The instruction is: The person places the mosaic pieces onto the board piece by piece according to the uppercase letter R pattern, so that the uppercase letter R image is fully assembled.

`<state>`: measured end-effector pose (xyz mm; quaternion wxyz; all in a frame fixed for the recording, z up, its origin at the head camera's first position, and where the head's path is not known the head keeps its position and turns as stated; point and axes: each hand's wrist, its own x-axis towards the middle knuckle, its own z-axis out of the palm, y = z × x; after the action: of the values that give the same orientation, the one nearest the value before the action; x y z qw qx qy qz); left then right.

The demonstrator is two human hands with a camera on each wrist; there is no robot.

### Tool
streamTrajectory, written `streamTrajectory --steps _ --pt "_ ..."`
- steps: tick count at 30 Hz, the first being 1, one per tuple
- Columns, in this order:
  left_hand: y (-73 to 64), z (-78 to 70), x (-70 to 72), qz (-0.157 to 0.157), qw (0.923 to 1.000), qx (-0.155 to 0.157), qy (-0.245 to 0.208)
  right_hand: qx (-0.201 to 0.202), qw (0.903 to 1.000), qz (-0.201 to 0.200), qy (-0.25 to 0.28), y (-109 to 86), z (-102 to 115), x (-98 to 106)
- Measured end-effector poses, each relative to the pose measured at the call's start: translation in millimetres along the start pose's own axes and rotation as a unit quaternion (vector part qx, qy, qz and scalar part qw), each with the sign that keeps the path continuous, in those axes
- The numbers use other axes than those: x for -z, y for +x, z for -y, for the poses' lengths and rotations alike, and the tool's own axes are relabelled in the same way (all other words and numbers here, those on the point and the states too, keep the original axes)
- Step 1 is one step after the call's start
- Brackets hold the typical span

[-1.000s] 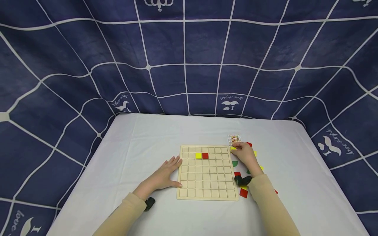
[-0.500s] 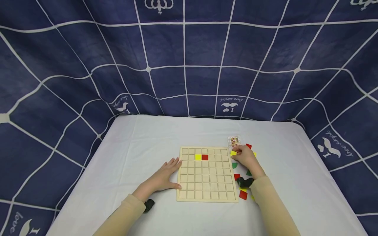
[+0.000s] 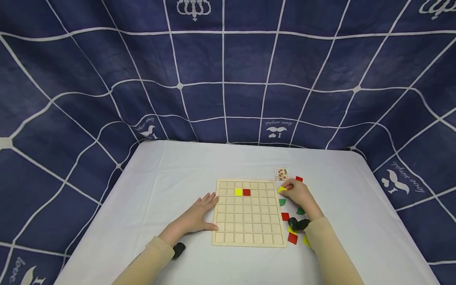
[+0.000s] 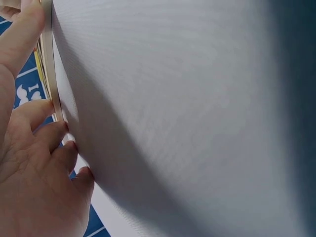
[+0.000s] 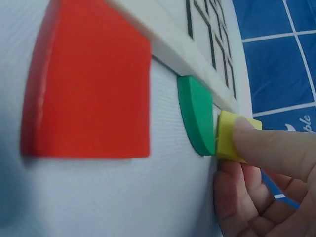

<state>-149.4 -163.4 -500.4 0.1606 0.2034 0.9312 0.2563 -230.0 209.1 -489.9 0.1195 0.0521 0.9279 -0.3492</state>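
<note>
A square wooden board (image 3: 249, 213) with a grid of recessed cells lies on the white table. A yellow square tile (image 3: 238, 192) and a red square tile (image 3: 246, 192) sit side by side in its second row from the back. My left hand (image 3: 195, 215) rests at the board's left edge, fingers spread and thumb against the side. Just off the board's far right, my right hand (image 3: 299, 194) pinches another yellow tile (image 5: 227, 138) between thumb and fingers. Close beside that tile, a green quarter-round piece (image 5: 195, 116) lies by the board's edge.
Behind the right hand lies a small printed pattern card (image 3: 282, 173). Loose red tiles (image 3: 292, 238), yellow tiles (image 3: 306, 240) and another green piece (image 3: 301, 211) are scattered right of the board, partly under the right wrist. A dark blue checked curtain (image 3: 246, 99) surrounds the table.
The pinched yellow tile has turned in the right fingers and come slightly nearer, along the board's right edge. The left hand keeps its place; the head view has tilted up a little.
</note>
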Motion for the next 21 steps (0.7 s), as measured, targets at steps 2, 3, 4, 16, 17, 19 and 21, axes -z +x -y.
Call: streamTrajectory --steps 2,3,4,16,17,19,21 --pt "0.2 0.9 -0.4 0.000 1.0000 0.003 0.003 0.004 0.9999 -0.007 0.013 -0.9 0 1" --pt "0.2 1.2 -0.5 -0.002 1.0000 0.002 0.002 0.006 0.9997 -0.012 0.020 -1.2 0 1" --pt "0.3 1.5 -0.8 -0.004 1.0000 0.002 0.001 0.008 0.9994 -0.020 0.027 -1.4 0 1" --pt "-1.0 -0.5 -1.0 -0.007 0.9999 0.003 -0.008 0.025 0.9892 -0.029 0.142 -1.1 19 -15" --pt "-1.0 -0.5 -1.2 -0.007 0.9999 0.004 -0.007 0.024 0.9879 -0.021 0.152 -0.9 21 -18" --pt "-1.1 -0.4 -1.8 -0.008 0.9999 0.005 -0.006 0.030 0.9861 -0.006 0.164 -1.0 25 -25" --pt "-1.3 -0.2 -2.4 -0.009 0.9999 0.005 -0.006 0.043 0.9855 0.001 0.165 -1.6 30 -32"
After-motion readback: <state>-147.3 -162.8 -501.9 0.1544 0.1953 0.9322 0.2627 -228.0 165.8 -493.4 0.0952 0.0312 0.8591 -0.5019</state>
